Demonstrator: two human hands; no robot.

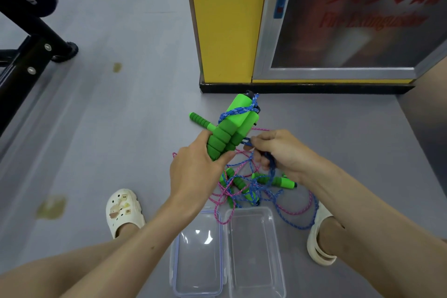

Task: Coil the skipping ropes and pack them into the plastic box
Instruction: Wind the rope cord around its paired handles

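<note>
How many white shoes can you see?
2. One shoe is left of the plastic box; the other shoe is right of it. Both are on feet.

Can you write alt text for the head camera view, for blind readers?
A person's left hand grips two green foam handles bound with blue rope, while the right hand pinches that rope. A tangle of pink and blue ropes lies on the floor beside an open clear plastic box.

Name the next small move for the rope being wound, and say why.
Probably another wrap: the right hand pinches the blue braided rope beside the green foam handles that the left hand grips, and loose rope hangs below, unwound.
</note>
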